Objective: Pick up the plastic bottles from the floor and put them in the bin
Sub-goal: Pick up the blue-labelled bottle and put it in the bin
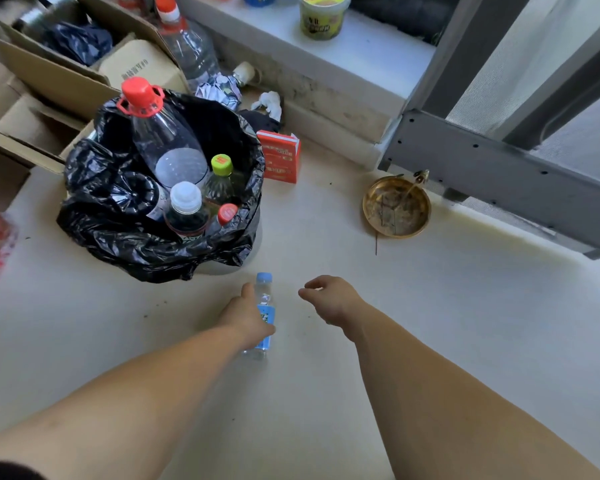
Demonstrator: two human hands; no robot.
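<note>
My left hand [248, 317] grips small clear blue-capped plastic bottle [264, 306]; black-bagged bin [118, 216] at 11 o'clock; right hand [329, 299] fingers curled loose, holding nothing.

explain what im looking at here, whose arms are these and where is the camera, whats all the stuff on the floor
This is one picture from a camera worn on a person's head, looking down, so the two bare arms are the wearer's own. The left hand is closing on a small blue-capped bottle down on the pale floor; whether it has lifted I cannot tell. The right hand hovers beside it, holding nothing. Just beyond stands a bin lined with a black bag, already holding several plastic bottles. Nearby lie a red carton, a brass dish and cardboard boxes.
</note>
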